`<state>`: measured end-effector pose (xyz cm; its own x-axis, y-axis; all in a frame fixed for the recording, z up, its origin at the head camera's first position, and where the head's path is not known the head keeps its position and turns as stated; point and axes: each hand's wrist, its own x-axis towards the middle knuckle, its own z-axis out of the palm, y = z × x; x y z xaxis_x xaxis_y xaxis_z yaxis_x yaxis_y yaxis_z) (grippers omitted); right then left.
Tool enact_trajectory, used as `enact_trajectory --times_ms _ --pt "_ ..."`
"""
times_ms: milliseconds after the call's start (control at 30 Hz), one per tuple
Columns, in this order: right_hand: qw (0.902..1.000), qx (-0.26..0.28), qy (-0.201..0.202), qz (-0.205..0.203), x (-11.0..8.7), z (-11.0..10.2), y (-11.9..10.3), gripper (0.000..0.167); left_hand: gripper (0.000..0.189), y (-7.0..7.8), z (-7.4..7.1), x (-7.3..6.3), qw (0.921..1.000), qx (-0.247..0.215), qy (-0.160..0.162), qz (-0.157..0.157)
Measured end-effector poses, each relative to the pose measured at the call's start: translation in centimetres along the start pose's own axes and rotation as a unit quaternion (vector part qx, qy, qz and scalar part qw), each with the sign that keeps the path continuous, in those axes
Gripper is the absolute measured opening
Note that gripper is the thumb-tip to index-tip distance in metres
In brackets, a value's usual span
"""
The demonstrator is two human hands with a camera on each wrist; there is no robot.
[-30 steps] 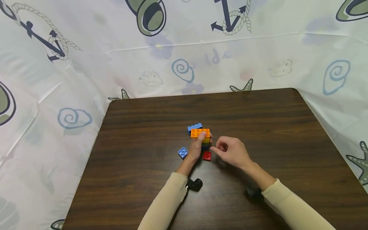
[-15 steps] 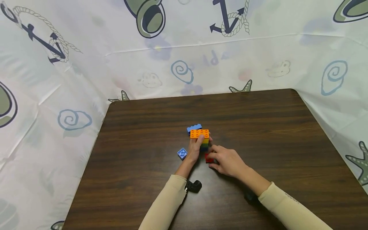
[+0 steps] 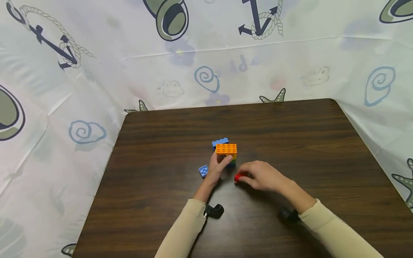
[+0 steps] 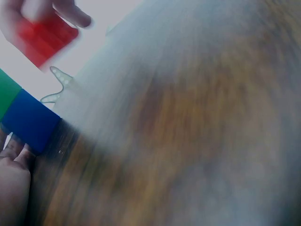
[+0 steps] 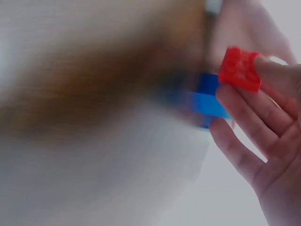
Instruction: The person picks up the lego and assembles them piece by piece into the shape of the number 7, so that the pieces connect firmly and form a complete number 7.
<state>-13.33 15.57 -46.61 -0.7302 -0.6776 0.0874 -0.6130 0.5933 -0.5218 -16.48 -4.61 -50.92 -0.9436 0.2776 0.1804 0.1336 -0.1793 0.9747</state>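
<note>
A stack of toy building bricks (image 3: 226,148) stands near the middle of the table, orange on top with yellow, green and blue beneath. My left hand (image 3: 217,167) holds the stack from its near left side, thumb across the front under the orange brick; its other fingers are partly hidden. In the left wrist view, fingers lie against the blue brick (image 4: 30,120) at the bottom. Just right of the stack's near side, my right hand (image 3: 262,175) pinches a small red brick (image 3: 237,178) between thumb and fingers. The red brick (image 5: 240,70) shows its studs in the right wrist view.
A small blue brick (image 3: 203,171) lies left of my left hand. Another, longer blue brick (image 3: 220,142) sits just behind the stack. The dark wooden table (image 3: 161,200) ends at a white printed curtain (image 3: 180,79) along the back and sides.
The right hand came down to the red brick, took hold of it and tilted it. The left hand slid back toward the left; its fingertips no longer show at the stack's right side.
</note>
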Motion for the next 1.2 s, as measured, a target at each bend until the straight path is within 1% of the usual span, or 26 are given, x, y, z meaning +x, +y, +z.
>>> enact_trajectory --times_ms 100,133,200,300,367,400,433,500,533,600,633,700,733,767,833,867,933,1000,1133,1200 --pt "0.9972 0.075 0.001 0.004 0.4 -2.8 -1.1 0.013 0.043 -0.1 -0.2 -0.1 1.0000 -0.007 -0.005 0.003" --pt "0.9956 0.093 0.007 -0.001 0.6 -3.8 -1.5 0.014 0.044 -0.2 -0.3 -0.1 0.9999 -0.012 -0.005 0.006" --pt "0.9914 0.126 0.033 -0.013 1.2 -5.5 -2.1 0.017 0.049 -0.8 -0.5 -0.2 0.9994 -0.031 -0.003 0.014" --pt "0.9854 0.144 0.086 -0.028 2.4 -7.5 -2.4 0.019 0.062 -1.7 -0.9 -0.6 0.9978 -0.062 0.010 0.023" --pt "0.9807 0.159 0.112 -0.024 3.5 -8.2 -2.4 0.019 0.071 -2.1 -1.1 -1.0 0.9965 -0.074 0.025 0.031" --pt "0.9790 0.165 0.119 -0.018 4.1 -8.4 -2.3 0.020 0.074 -2.1 -1.2 -1.2 0.9963 -0.070 0.036 0.033" --pt "0.9772 0.173 0.123 -0.011 4.7 -8.4 -2.1 0.020 0.077 -1.9 -1.3 -1.4 0.9963 -0.061 0.048 0.038" --pt "0.9738 0.190 0.125 0.008 5.9 -8.2 -1.8 0.022 0.079 -1.2 -1.5 -1.8 0.9953 -0.038 0.068 0.057" --pt "0.9718 0.201 0.123 0.016 6.5 -8.0 -1.7 0.022 0.079 -0.4 -1.4 -1.9 0.9943 -0.024 0.079 0.068" --pt "0.9695 0.212 0.119 0.033 7.7 -7.4 -1.7 0.023 0.078 0.9 -1.8 -1.9 0.9909 0.013 0.093 0.096" --pt "0.9679 0.219 0.116 0.039 8.3 -7.1 -1.8 0.023 0.076 1.8 -1.9 -1.8 0.9886 0.033 0.098 0.110" --pt "0.9662 0.229 0.109 0.046 9.4 -6.4 -1.9 0.022 0.073 3.9 -2.4 -1.8 0.9822 0.084 0.102 0.134" --pt "0.9652 0.235 0.104 0.047 9.9 -6.1 -2.0 0.022 0.071 4.9 -2.5 -1.8 0.9784 0.113 0.102 0.139" --pt "0.9649 0.238 0.101 0.048 10.3 -5.8 -2.1 0.022 0.068 5.6 -2.9 -1.7 0.9741 0.141 0.098 0.147" --pt "0.9660 0.238 0.091 0.043 10.9 -5.3 -2.2 0.022 0.064 7.3 -3.4 -1.6 0.9668 0.187 0.086 0.151" --pt "0.9677 0.234 0.084 0.039 11.2 -5.0 -2.1 0.021 0.062 7.7 -3.7 -1.5 0.9637 0.205 0.076 0.154" --pt "0.9717 0.224 0.068 0.031 11.5 -4.8 -2.3 0.021 0.060 7.9 -4.4 -1.0 0.9605 0.224 0.058 0.154" --pt "0.9767 0.206 0.055 0.023 11.6 -4.7 -2.4 0.021 0.057 7.4 -5.2 -0.5 0.9587 0.235 0.045 0.154" --pt "0.9806 0.191 0.042 0.018 11.8 -4.9 -2.6 0.021 0.056 5.9 -6.4 0.3 0.9525 0.259 0.043 0.154" --pt "0.9810 0.189 0.039 0.021 11.8 -4.9 -2.4 0.020 0.056 5.4 -6.5 0.4 0.9507 0.263 0.045 0.158"
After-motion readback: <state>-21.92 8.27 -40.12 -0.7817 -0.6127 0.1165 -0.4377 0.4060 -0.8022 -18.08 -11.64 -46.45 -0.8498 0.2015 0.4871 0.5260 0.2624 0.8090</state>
